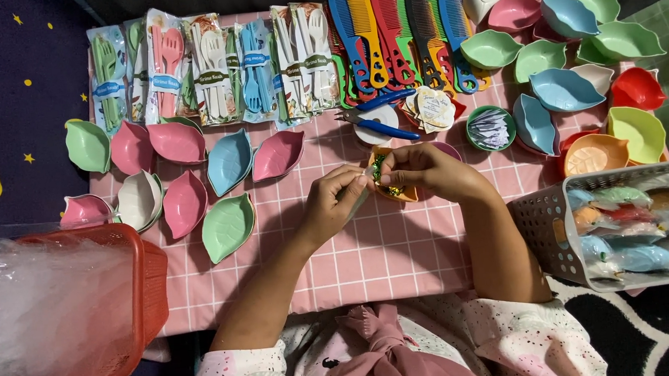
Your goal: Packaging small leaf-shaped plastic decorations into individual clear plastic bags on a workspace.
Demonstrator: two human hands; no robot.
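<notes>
Pinching a small green-and-gold wrapped bundle (382, 177), the fingers (360, 181) of the left hand (335, 203) and right hand (423, 170) are clamped on it from both sides above an orange leaf dish (401, 195) mid-desk (381, 260). Blue pliers (373, 123) lie just beyond; a grey basket (543, 225) sits at the right edge.

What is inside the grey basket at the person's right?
The grey slotted basket holds leaf-shaped dishes in clear wrap: green, orange, red and blue ones show. The layers under these and the basket's floor are covered, so no full count is possible.
</notes>
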